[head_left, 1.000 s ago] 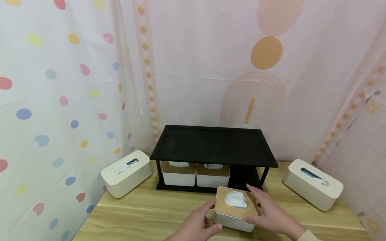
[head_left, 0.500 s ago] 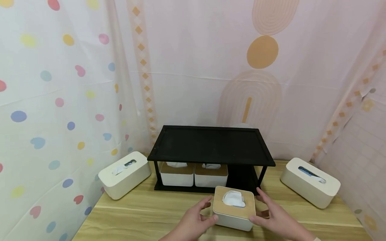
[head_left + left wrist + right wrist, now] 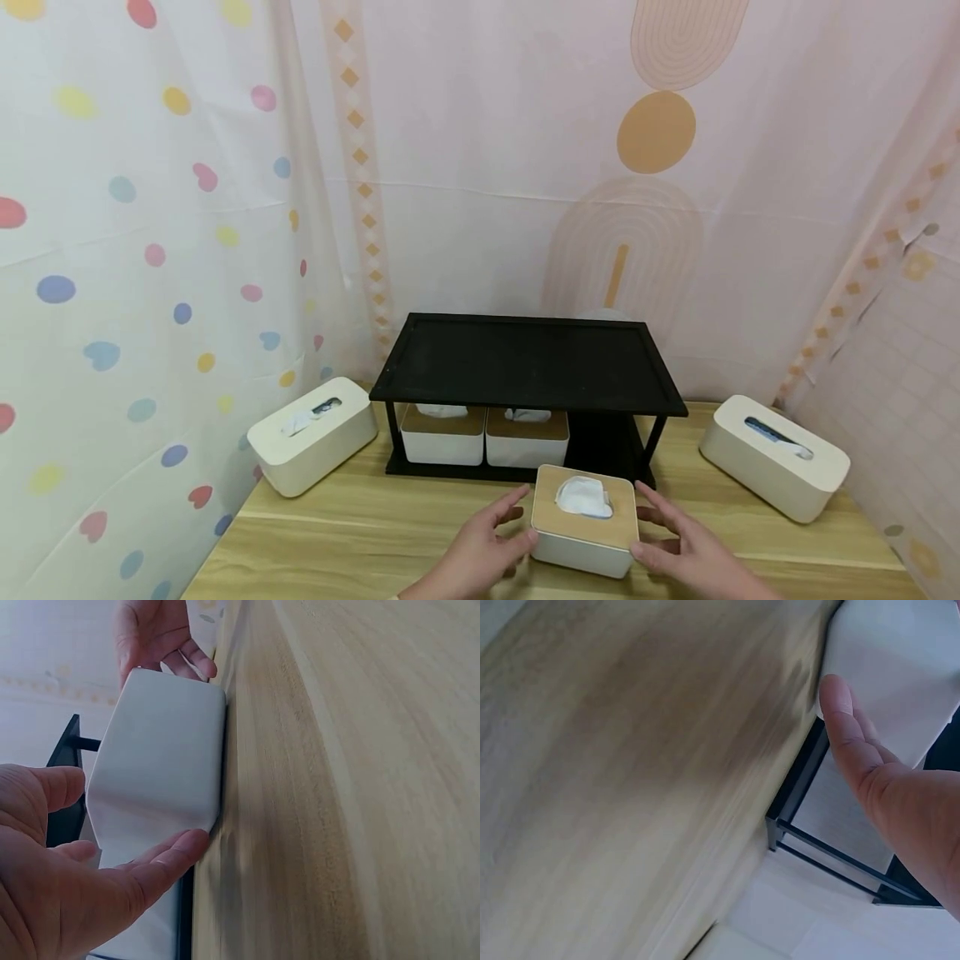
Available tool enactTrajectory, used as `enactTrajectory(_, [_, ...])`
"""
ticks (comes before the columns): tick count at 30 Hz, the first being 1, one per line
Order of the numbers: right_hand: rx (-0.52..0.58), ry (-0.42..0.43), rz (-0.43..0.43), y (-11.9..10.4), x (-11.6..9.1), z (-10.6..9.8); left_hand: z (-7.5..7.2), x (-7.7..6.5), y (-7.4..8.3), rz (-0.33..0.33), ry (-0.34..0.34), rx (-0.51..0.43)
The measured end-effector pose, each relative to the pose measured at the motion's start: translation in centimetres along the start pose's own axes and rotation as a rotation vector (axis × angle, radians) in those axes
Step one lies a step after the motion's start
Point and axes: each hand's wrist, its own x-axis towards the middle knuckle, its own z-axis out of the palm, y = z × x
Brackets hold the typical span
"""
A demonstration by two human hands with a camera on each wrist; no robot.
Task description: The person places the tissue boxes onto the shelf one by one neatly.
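Note:
A white tissue box (image 3: 587, 521) with a wood-tone lid and a tissue poking out stands on the table before the black shelf. My left hand (image 3: 480, 546) is at its left side, thumb tip by the edge and fingers loosely extended. Opposite it, my right hand (image 3: 686, 542) has its thumb at the right side, fingers reaching forward. In the left wrist view the left fingertips (image 3: 193, 844) lie at the lower corner of the box (image 3: 161, 742), the thumb apart from it. The right wrist view has straight right fingers (image 3: 844, 720) along the box's wall (image 3: 892, 667).
Behind the box stands a low black two-tier shelf (image 3: 525, 362). Two similar tissue boxes (image 3: 442, 446) sit side by side on its lower tier, left and middle. Longer cream tissue boxes flank it, one at left (image 3: 311, 437) and one at right (image 3: 772, 458). Patterned curtains (image 3: 480, 167) surround the wooden table (image 3: 322, 542).
My right hand has drawn back from over the box's right edge to beside it. The left thumb has come closer to the left side. The box stays in about the same place.

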Motion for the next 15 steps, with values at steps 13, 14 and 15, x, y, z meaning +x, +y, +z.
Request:
enactTrajectory(13, [0.082,0.007,0.062,0.61,0.50,-0.01,0.04,0.40,-0.19,-0.038,-0.003,-0.026])
enactTrajectory(14, [0.086,0.002,0.057,0.65,0.52,-0.02,0.05,0.42,-0.19,-0.040,-0.003,-0.025])
enactTrajectory(15, [0.089,-0.002,0.053,0.67,0.53,-0.01,0.05,0.43,-0.18,-0.040,-0.004,-0.023])
